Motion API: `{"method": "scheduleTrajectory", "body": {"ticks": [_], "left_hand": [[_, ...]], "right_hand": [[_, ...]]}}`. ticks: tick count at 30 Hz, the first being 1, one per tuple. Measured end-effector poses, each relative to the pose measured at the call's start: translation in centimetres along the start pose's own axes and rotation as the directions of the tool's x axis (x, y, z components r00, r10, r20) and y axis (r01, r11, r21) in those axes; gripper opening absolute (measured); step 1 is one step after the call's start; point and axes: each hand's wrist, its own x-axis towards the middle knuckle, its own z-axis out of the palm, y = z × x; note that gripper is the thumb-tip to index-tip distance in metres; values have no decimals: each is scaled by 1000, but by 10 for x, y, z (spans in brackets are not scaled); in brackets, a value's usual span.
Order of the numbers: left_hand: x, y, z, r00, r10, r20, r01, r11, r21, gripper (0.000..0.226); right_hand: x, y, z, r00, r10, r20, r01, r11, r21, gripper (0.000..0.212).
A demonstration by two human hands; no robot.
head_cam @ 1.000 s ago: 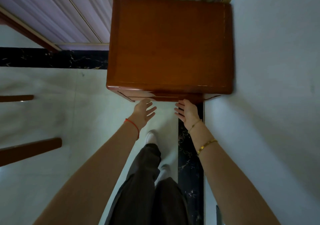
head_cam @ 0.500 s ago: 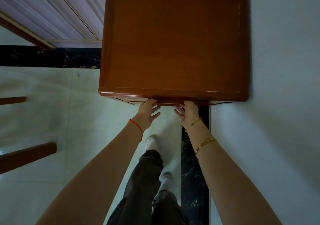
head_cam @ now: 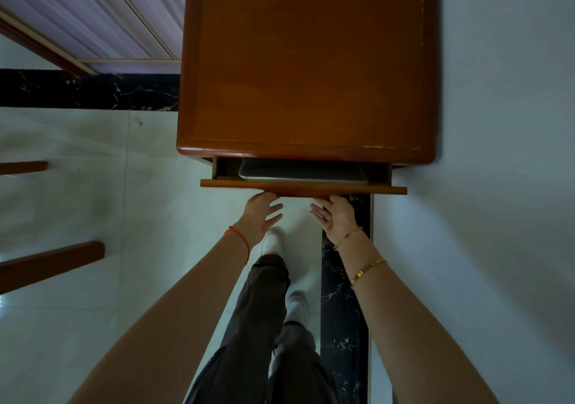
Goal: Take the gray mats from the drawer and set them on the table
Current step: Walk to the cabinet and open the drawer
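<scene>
The person stands on pale floor tiles point(head_cam: 77, 326) edged with black marble, beside a white wall point(head_cam: 497, 185). The left hand point(head_cam: 259, 213) and right hand point(head_cam: 336, 217), fingers spread, touch the underside of the drawer point(head_cam: 303, 188) front. The drawer is partly out, showing gray mats point(head_cam: 301, 171) lying flat inside, beneath the bare brown wooden surface point(head_cam: 308, 61).

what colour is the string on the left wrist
Red, a thin string bracelet on the left wrist, seen in the head view.
</scene>
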Motion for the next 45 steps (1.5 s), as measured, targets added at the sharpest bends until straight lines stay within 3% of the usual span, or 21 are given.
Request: {"method": "scheduleTrajectory", "body": {"ticks": [6, 18, 22, 25, 27, 30, 33, 36, 40, 45], "left_hand": [[-15, -37, -14, 1000, -20, 16, 20, 1000, 17, 37], [-43, -84, -30, 999, -46, 18, 45, 997, 62, 40], [-46, -75, -30, 998, -61, -17, 62, 991, 121, 38], [-49, -63, -31, 993, -65, -96, 87, 965, 249, 38], [-51, -51, -32, 993, -22, -114, 61, 932, 358, 38], [-48, -30, -31, 972, 111, -205, 5, 871, 491, 35], [-36, -8, -29, 909, 312, -276, -106, 814, 572, 28], [-23, 10, -27, 878, 405, -253, -119, 699, 706, 25], [0, 17, -30, 927, 321, -194, -72, 661, 747, 37], [16, 19, -24, 959, 182, -217, 55, 631, 774, 37]], "right_hand": [[-19, 28, -23, 999, 40, -7, -41, 999, -16, 31], [-36, 72, -54, 990, 141, 8, -140, 990, -26, 42], [-42, 57, -58, 979, 202, -23, -204, 975, -90, 37], [-46, 42, -64, 964, 239, -119, -263, 930, -256, 28], [-46, 32, -66, 970, 191, -149, -234, 900, -367, 31], [-35, 14, -66, 979, -60, -194, -36, 887, -460, 29], [-17, -6, -66, 932, -327, -156, 164, 765, -623, 26], [-2, -19, -68, 911, -405, -71, 201, 589, -783, 32], [20, -23, -72, 948, -318, -17, 111, 378, -919, 34], [36, -22, -70, 960, -272, -70, 25, 332, -943, 24]]}}
